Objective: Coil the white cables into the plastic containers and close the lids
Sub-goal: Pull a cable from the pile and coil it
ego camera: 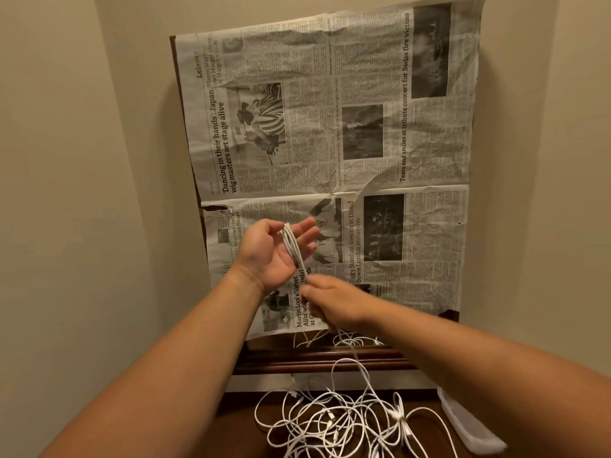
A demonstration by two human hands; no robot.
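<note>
My left hand (274, 251) is raised palm up with fingers loosely spread, and a small coil of white cable (292, 244) is looped around its fingers. Just below it, my right hand (334, 300) pinches the same cable where it leaves the coil. From that hand the cable drops to a tangled pile of white cables (344, 421) on the dark wooden surface at the bottom. A clear plastic container (469, 424) lies at the lower right beside the pile, partly cut off by my right arm.
A newspaper sheet (330, 143) hangs spread over a dark wooden board behind my hands. A wooden ledge (317, 360) runs below it. Beige walls close in on the left and right.
</note>
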